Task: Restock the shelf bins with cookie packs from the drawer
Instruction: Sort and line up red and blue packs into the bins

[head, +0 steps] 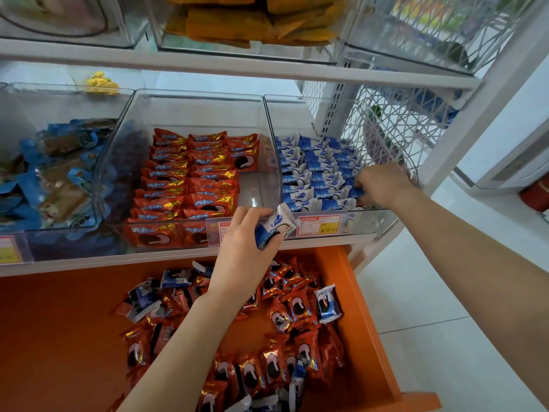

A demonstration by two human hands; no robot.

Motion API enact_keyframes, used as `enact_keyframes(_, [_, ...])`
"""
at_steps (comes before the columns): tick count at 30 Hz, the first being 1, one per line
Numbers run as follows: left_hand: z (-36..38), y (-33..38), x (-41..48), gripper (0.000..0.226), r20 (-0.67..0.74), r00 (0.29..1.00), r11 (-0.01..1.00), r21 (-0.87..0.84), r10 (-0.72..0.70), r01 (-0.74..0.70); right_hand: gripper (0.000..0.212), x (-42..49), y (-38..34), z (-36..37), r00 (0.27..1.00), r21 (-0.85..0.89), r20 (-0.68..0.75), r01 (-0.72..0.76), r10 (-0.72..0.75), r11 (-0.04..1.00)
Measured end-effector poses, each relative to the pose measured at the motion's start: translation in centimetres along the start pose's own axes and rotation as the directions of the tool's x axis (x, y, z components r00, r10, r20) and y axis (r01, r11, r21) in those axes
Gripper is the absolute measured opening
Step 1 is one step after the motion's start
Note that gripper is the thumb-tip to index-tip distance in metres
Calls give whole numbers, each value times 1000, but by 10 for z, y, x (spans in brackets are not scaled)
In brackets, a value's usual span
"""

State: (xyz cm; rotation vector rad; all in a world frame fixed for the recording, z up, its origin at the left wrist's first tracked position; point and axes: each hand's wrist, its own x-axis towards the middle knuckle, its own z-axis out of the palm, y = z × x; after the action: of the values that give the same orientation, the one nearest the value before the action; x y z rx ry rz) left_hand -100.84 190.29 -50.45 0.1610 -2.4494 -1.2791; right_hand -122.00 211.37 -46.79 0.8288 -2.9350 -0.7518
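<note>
My left hand [242, 251] grips a blue-and-white cookie pack [274, 226] just in front of the shelf edge, above the open orange drawer [374, 322]. My right hand [381, 182] is inside the right clear bin [371, 217], its curled fingers on a blue pack [355, 192] at the front of the rows of blue-and-white packs [315, 173]. The middle clear bin [118, 162] holds rows of red cookie packs [187, 185], with a bare patch at its right front. Loose red and blue packs [285, 328] lie scattered in the drawer.
A left bin [17, 227] holds blue-wrapped brown snacks. The shelf above carries clear bins with orange packs [252, 22]. Price tags [318, 225] hang on the bin fronts. A white mesh side panel [395, 129] closes the shelf's right end; white floor tiles lie to the right.
</note>
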Motion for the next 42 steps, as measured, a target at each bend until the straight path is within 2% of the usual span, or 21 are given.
enact_keyframes(2, [0, 0, 0, 38, -1, 1000, 1000, 2, -5, 5, 11, -1, -2, 0, 1000, 24, 5, -4, 4, 1000])
enact_keyframes(5, [0, 1, 0, 38, 6, 1000, 1000, -6, -12, 12, 22, -3, 1, -1, 999, 112, 29, -26, 23, 993])
enact_keyframes(8, [0, 3, -1, 37, 10, 1000, 999, -22, -25, 26, 28, -9, 2, -2, 993, 172, 24, -117, 114, 978])
enact_keyframes(11, [0, 5, -2, 36, 4, 1000, 1000, -22, -18, 18, 28, -27, -8, -5, 961, 323, -101, -212, 256, 922])
enact_keyframes(13, [1, 9, -3, 35, 4, 1000, 1000, -29, 0, 1, 27, -47, -19, -9, 918, 482, -245, -164, 312, 861])
enact_keyframes(15, [0, 14, -5, 35, 14, 1000, 999, -54, -2, 3, 26, -69, -35, -12, 880, 553, -377, -36, 288, 833])
enact_keyframes(17, [0, 19, -7, 38, 38, 999, 995, -92, -21, 25, 28, -89, -54, -17, 876, 617, -427, 100, 225, 780])
enact_keyframes(21, [-2, 28, -12, 45, 88, 995, 986, -157, -39, 52, 51, -128, -88, -38, 942, 786, -333, 256, 37, 563])
enact_keyframes(23, [-3, 31, -14, 44, 139, 989, 974, -216, -46, 76, 59, -141, -99, -43, 963, 810, -266, 242, -33, 534])
enact_keyframes(25, [-4, 34, -15, 43, 183, 981, 960, -258, -61, 108, 61, -149, -107, -47, 983, 856, -180, 171, -27, 489])
enact_keyframes(28, [-11, 38, -17, 40, 203, 977, 939, -317, -70, 133, 47, -156, -110, -56, 993, 955, -108, 90, 50, 283])
enact_keyframes(30, [-18, 41, -20, 39, 214, 973, 905, -394, -83, 164, 35, -160, -109, -62, 997, 999, -29, 27, 68, 36])
enact_keyframes(33, [-26, 44, -25, 34, 234, 965, 842, -492, -117, 221, 31, -166, -109, -66, 993, 942, 94, -68, 65, -328])
enact_keyframes(35, [-29, 44, -28, 25, 243, 960, 811, -529, -138, 250, 32, -169, -110, -66, 989, 860, 143, -103, 43, -500])
enact_keyframes(36, [-30, 44, -30, 22, 247, 958, 801, -539, -146, 261, 32, -170, -110, -67, 987, 828, 159, -120, 24, -548])
enact_keyframes(37, [-32, 44, -31, 19, 251, 956, 792, -547, -151, 269, 32, -172, -111, -67, 986, 825, 167, -135, 9, -548])
enact_keyframes(38, [-33, 44, -33, 18, 255, 955, 784, -557, -153, 275, 32, -173, -111, -68, 985, 859, 170, -149, -1, -490])
enact_keyframes(40, [-37, 45, -36, 14, 253, 956, 780, -565, -147, 270, 37, -176, -111, -67, 985, 935, 173, -172, -22, -310])
enact_keyframes(42, [-39, 46, -39, 12, 246, 959, 782, -567, -138, 258, 44, -178, -110, -66, 981, 958, 189, -194, -43, -211])
